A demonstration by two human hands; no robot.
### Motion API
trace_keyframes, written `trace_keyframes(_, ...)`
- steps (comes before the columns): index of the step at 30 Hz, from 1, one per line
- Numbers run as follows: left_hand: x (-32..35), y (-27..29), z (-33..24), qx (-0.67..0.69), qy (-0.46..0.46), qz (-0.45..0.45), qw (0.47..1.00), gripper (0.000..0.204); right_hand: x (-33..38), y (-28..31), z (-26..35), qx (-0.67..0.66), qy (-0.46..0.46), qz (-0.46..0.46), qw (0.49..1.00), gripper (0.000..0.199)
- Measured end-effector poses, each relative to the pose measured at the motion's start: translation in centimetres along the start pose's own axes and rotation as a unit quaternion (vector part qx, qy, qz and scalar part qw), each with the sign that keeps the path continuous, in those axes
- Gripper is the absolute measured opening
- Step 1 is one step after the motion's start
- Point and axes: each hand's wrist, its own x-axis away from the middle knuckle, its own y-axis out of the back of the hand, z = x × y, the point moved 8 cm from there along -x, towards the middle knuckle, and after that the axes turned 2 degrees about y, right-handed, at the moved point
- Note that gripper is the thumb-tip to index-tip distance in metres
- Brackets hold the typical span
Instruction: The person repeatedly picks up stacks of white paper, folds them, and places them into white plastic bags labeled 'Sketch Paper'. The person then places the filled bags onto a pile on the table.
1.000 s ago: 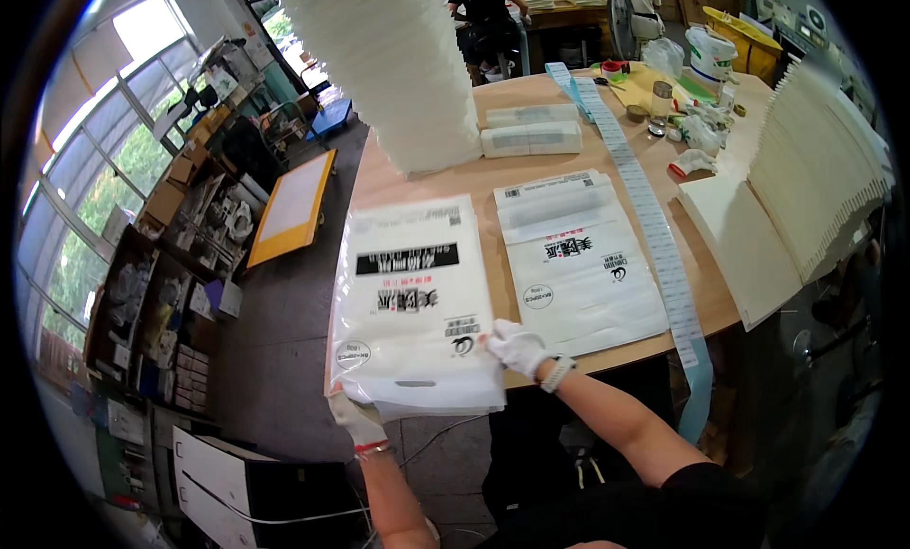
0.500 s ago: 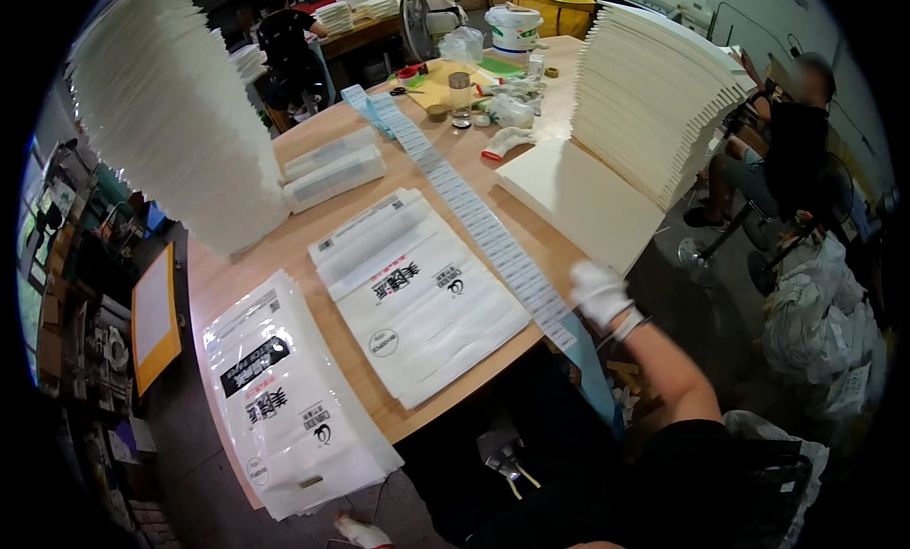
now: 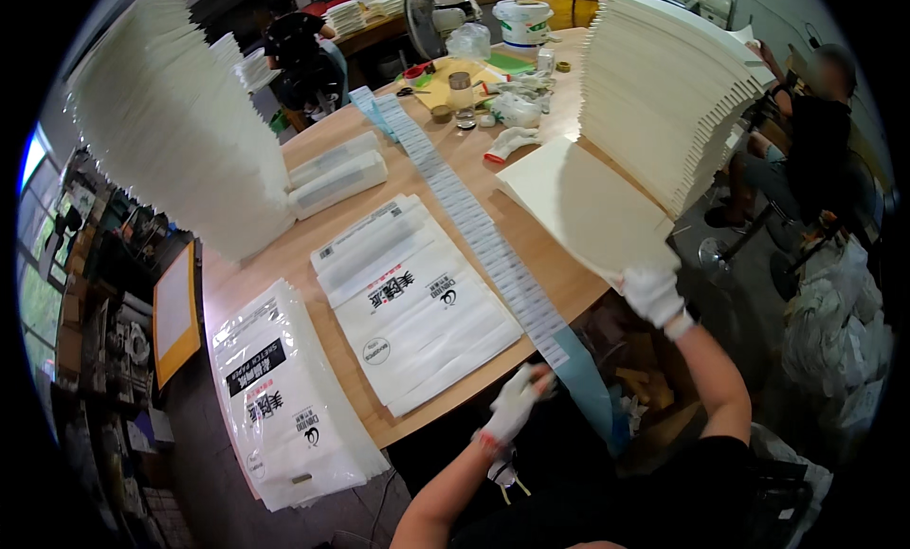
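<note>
My right hand (image 3: pixel 652 298), in a white glove, grips the near right corner of a low pile of white paper (image 3: pixel 588 208); the corner bends up slightly, and its fingertips are partly hidden. Over the table's front edge hangs my left hand (image 3: pixel 517 402), gloved with bare fingertips, fingers loosely bent and nothing visible in them. Between the hands runs a long strip of printed labels (image 3: pixel 474 231), its pale blue end drooping off the edge. Left of it lies a stack of printed white plastic bags (image 3: pixel 427 312); another bag pile (image 3: pixel 280 397) lies farther left.
Tall paper stacks stand at the left (image 3: pixel 180 122) and right (image 3: pixel 664 103). Two rolled plastic bundles (image 3: pixel 339 184) lie beside the left stack. Farther back are a glass (image 3: pixel 462 101), a spare glove (image 3: pixel 514 143) and a bucket (image 3: pixel 521 25). A person (image 3: pixel 820 132) sits at the right.
My left hand has risen from below the table edge to in front of it. My right hand has moved slightly right onto the paper's corner, which now bends up.
</note>
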Motion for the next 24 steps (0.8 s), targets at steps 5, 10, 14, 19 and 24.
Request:
trace_keyframes(5,-3.9,-3.6,2.2,0.229,0.176,0.063,0.955,0.044,1.7,5.2,13.3,-0.227,0.167,0.177,0.943,0.016)
trace_keyframes(10,0.9,-0.2,-0.7,-0.108,0.051,0.019,0.993,0.06,15.1,-9.2,-2.4,-0.675,-0.403,0.128,0.604,0.011)
trace_keyframes(14,4.4,-2.6,-3.4,-0.488,-0.111,-0.145,0.854,0.082,13.9,-10.5,10.6,-0.825,-0.402,-0.023,0.397,0.033)
trace_keyframes(19,4.8,-1.9,-6.1,-0.497,-0.175,-0.059,0.848,0.065,8.2,-6.6,13.8,-0.599,-0.357,-0.067,0.714,0.031)
trace_keyframes(24,1.6,16.4,-7.2,-0.59,-0.091,-0.404,0.693,0.039,5.7,-3.1,12.0,-0.538,-0.298,-0.04,0.788,0.022)
